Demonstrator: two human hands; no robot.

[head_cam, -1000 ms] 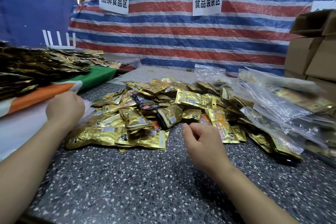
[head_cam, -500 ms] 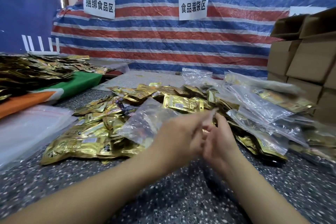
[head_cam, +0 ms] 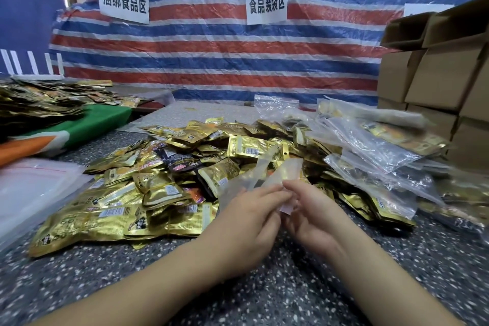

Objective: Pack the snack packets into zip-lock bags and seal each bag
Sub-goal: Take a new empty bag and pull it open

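A speckled dark table (head_cam: 264, 294) was seen before a striped tarpaulin (head_cam: 238, 61). An empty zip-lock bag (head_cam: 267, 177) was held over the near table edge, pinched at its mouth by the left hand (head_cam: 251, 217) and the right hand (head_cam: 312, 217), fingers curled on the film. The bag's long axis was judged to run up and away from the hands. The heap of gold snack packets (head_cam: 169, 188) lay just beyond and left, nearer the left hand. Filled bags (head_cam: 383, 156) were crowded at right; open room was noted only toward the body.
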